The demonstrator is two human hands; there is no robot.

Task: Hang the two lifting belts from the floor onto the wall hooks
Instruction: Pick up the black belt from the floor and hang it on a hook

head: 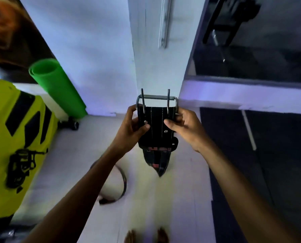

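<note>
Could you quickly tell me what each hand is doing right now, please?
Left hand: closed on the black belt near its buckle.
Right hand: closed on the same belt.

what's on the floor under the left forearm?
A second belt lies curled on the pale floor, below the left hand. The forearm covers part of its loop, so its buckle end can't be seen.

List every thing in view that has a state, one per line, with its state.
Black belt: lifted off the floor, held at its buckle end by both hands, tail hanging down.
Buckle: metal frame on top, two prongs pointing up.
Left hand: gripping the belt's left edge.
Right hand: gripping the belt's right edge.
Second belt: lying curled on the floor.
Green mat: rolled up, leaning against the wall.
</note>
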